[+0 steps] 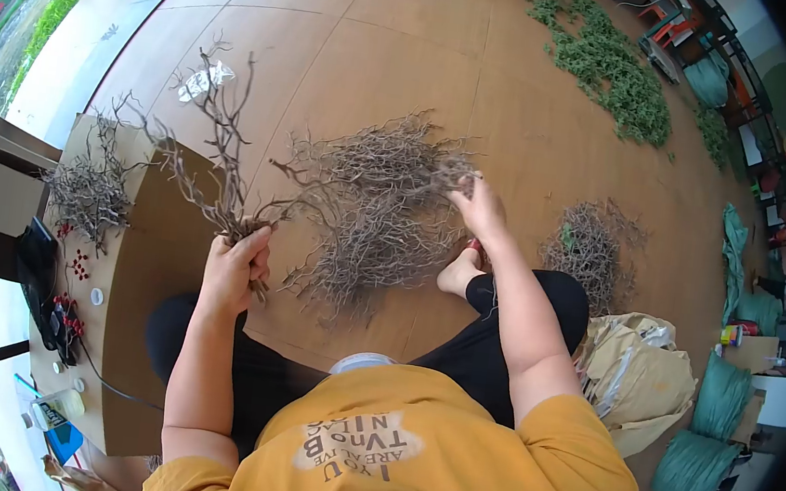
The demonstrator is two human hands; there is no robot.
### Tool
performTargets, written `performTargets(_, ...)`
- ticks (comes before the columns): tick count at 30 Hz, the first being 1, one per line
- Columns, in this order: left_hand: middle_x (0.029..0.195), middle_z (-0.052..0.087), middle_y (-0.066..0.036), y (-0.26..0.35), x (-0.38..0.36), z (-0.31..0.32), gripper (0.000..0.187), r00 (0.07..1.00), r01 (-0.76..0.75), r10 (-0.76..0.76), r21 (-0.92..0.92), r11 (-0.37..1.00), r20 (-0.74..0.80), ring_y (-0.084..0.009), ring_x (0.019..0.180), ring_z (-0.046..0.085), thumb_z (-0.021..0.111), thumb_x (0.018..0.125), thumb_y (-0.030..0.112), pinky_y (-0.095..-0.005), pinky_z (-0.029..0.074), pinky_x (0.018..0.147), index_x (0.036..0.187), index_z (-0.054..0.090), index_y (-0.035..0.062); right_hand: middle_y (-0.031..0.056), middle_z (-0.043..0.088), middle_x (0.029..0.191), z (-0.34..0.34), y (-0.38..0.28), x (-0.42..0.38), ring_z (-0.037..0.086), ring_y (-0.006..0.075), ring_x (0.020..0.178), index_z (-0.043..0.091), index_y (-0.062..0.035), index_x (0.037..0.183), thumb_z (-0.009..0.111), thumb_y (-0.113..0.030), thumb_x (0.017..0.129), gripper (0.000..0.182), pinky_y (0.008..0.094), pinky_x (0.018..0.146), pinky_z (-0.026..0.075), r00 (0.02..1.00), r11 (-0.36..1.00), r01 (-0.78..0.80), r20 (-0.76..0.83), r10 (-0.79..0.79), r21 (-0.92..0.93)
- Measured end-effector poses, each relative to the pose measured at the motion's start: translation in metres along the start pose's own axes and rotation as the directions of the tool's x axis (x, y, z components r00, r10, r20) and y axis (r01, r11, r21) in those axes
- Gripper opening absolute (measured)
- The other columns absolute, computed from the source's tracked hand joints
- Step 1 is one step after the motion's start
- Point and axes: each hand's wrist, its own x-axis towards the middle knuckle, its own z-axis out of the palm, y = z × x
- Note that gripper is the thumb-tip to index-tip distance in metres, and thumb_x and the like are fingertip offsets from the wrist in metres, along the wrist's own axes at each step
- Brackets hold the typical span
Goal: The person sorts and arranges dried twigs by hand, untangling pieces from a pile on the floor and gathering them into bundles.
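My left hand (237, 267) is closed round the lower ends of a bundle of brown twisted branches (223, 134), whose tips fan upward and to the left. To the right, my right hand (480, 205) has its fingers pinched on some thin twigs (455, 171) at the upper right edge of a large heap of grey-brown twigs (377, 215). That heap lies on the floor in front of me. My right fingertips are partly hidden among the twigs.
A cardboard box (138, 313) at the left bears more twigs (94, 187), red berries and a cable. Another twig pile (591, 254) lies right of my foot, near a crumpled tan sack (635, 375). Green leaves (611, 72) cover floor at upper right; shelves line the right side.
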Motion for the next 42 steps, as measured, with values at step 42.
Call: performTargets(42, 0.072, 0.064, -0.011, -0.019, 0.009, 0.042, 0.02, 0.997, -0.016, 0.044, 0.415, 0.91, -0.058, -0.0115, 0.047, 0.052, 0.059, 0.088, 0.019, -0.0248, 0.042, 0.042, 0.085, 0.058, -0.0009, 0.004, 0.061, 0.096, -0.036, -0.096, -0.046, 0.064, 0.0226, 0.08, 0.054, -0.0109, 0.108, 0.07, -0.022, 0.079, 0.036, 0.0328, 0.066, 0.052, 0.792, 0.8, 0.556, -0.147, -0.592, -0.227)
